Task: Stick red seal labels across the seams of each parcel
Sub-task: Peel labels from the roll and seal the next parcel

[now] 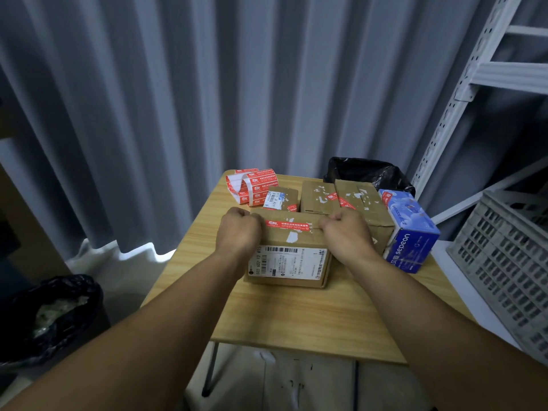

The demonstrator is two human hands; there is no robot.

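The red seal label (287, 226) lay across the front brown cardboard parcel's (289, 262) seam, the left hand (238, 232) and right hand (345, 232) pressing its ends with curled fingers; the rear cardboard parcels (318, 198) already bore seals.

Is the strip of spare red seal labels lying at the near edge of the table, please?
No, the strip of red seal labels lies at the far left corner of the table, beyond the front parcel.
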